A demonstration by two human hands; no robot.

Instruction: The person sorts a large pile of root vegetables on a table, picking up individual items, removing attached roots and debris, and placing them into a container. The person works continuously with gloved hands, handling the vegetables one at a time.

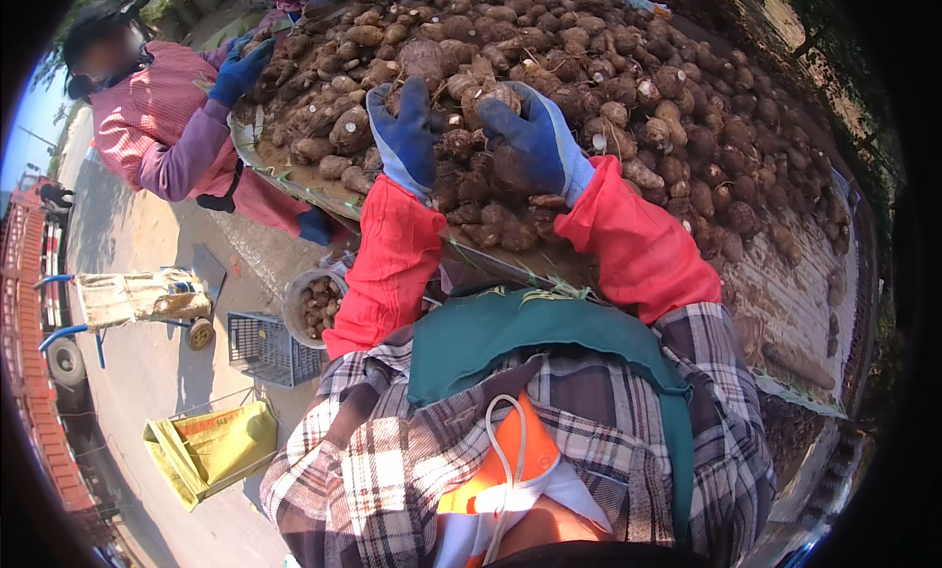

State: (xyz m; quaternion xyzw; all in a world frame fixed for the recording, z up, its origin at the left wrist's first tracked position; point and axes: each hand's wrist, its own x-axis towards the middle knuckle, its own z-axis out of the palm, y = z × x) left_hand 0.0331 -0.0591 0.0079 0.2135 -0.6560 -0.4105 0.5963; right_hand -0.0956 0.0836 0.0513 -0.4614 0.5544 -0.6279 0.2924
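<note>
A large heap of brown taro corms [692,126] covers the raised bed before me. My left hand [409,135], in a blue and grey work glove, is at the near part of the heap, with its thumb and fingers around part of a corm. To its right my right hand [536,137], gloved alike, grips a hairy taro corm [491,101] with a pale cut spot. The two hands are apart, with several corms between and below them. The undersides of both hands are hidden.
At the left a co-worker in pink [158,119] handles corms with blue gloves. Below stand a bucket of small corms [294,310], a grey plastic crate [272,347], a yellow bag on a frame [221,443] and a hand cart [140,299]. A red truck [33,347] is far left.
</note>
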